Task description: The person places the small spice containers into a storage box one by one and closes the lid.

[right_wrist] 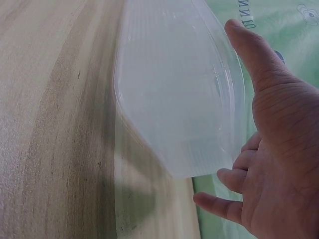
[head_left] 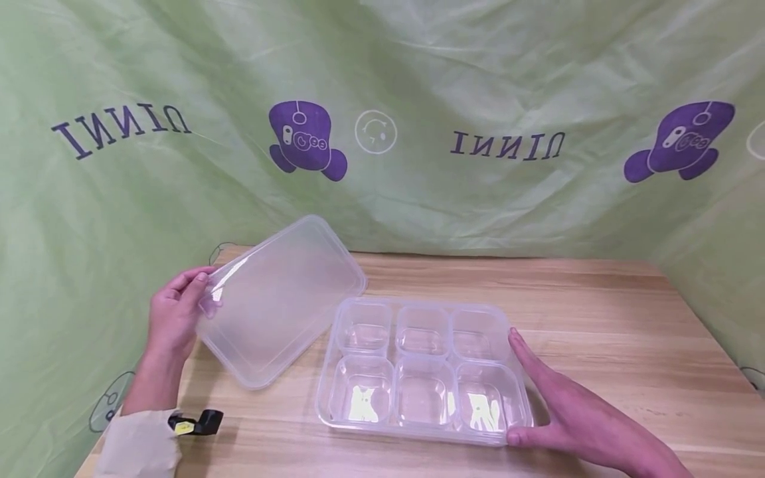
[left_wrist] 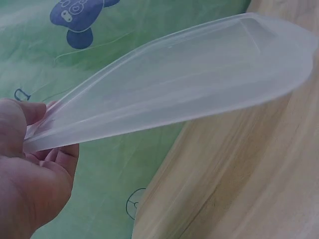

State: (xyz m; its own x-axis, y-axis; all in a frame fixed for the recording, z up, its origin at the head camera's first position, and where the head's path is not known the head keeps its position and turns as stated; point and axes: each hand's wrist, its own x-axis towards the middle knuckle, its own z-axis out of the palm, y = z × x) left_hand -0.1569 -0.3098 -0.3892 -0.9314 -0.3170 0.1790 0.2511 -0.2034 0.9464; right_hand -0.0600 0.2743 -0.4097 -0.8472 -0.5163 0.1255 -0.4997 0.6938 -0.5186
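My left hand (head_left: 173, 312) pinches one corner of a translucent rectangular lid (head_left: 281, 299) between thumb and fingers. In the head view the lid is tilted above the left part of the table; the left wrist view shows it nearly edge-on. To its right sits a clear plastic box (head_left: 418, 431) with several square compartments in two rows, which look bare inside. My right hand (head_left: 574, 411) is spread along the box's right side, thumb by the front corner and fingers by the back one. Whether it presses on the wall is hard to tell.
The box rests on a light wood-grain table (head_left: 627, 372). A green curtain (head_left: 418, 212) with purple figures and lettering hangs behind the table and along its sides. A black strap with a yellow tag (head_left: 185, 427) is on the left sleeve.
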